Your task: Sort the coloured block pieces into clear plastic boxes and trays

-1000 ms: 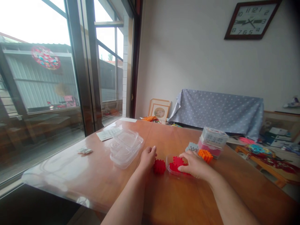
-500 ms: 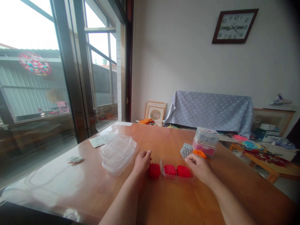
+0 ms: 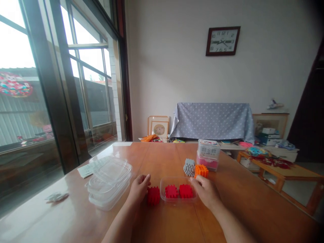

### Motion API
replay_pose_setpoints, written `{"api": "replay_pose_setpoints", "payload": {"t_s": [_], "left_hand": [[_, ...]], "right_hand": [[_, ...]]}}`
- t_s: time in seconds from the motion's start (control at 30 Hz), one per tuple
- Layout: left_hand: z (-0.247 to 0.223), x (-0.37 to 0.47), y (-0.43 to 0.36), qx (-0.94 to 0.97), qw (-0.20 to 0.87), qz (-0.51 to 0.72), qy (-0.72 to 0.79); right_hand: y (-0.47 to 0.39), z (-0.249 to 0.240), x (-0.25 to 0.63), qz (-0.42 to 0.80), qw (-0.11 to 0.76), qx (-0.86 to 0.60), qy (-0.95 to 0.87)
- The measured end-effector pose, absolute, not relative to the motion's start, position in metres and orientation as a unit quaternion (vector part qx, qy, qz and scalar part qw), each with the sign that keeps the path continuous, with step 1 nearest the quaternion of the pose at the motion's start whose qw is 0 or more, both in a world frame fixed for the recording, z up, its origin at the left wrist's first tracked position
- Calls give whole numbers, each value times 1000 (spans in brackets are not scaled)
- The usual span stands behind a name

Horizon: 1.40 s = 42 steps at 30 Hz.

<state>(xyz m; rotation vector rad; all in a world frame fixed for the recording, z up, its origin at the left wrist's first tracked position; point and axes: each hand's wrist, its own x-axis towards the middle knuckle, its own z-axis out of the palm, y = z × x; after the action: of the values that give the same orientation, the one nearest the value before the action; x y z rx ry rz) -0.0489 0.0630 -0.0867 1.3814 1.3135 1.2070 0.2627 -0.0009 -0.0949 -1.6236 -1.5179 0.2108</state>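
A clear plastic container (image 3: 165,198) sits on the table before me with two red blocks in it: one red notched block (image 3: 171,191) on the left and another red block (image 3: 186,191) on the right. My right hand (image 3: 206,190) pinches at the container's right rim, fingers closed. Just outside the container's left side stands a further red block (image 3: 153,195). Beside it is my left hand (image 3: 139,187), fingers curled together close to its left edge; whether they touch or grip it I cannot tell. Behind the right hand are an orange block (image 3: 201,170) and a grey block (image 3: 189,167).
Several clear plastic containers and lids (image 3: 110,182) are stacked at the left. Near them lie some printed paper (image 3: 86,170) and a small crumpled packet (image 3: 57,197). At the right back stand two stacked boxes (image 3: 208,155), the lower one holding pink pieces.
The whole view has turned right and levelled. My right hand has drawn slightly nearer, so more of the orange block shows. The container and red blocks keep their places relative to each other.
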Motion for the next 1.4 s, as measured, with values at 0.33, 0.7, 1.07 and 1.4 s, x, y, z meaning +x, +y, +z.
{"api": "replay_pose_setpoints", "payload": {"t_s": [0.33,0.7,1.07,1.4], "left_hand": [[-93,-49,63,587,389,468,534],[-86,-43,44,570,376,504,529],[-45,-61,19,746,271,334,509],[-43,-53,17,803,196,243,508]], "right_hand": [[9,-96,264,121,447,-676,-573],[16,-105,265,247,526,-637,-507],[16,-101,261,309,555,-638,-436],[20,-106,264,313,549,-636,-442]]}}
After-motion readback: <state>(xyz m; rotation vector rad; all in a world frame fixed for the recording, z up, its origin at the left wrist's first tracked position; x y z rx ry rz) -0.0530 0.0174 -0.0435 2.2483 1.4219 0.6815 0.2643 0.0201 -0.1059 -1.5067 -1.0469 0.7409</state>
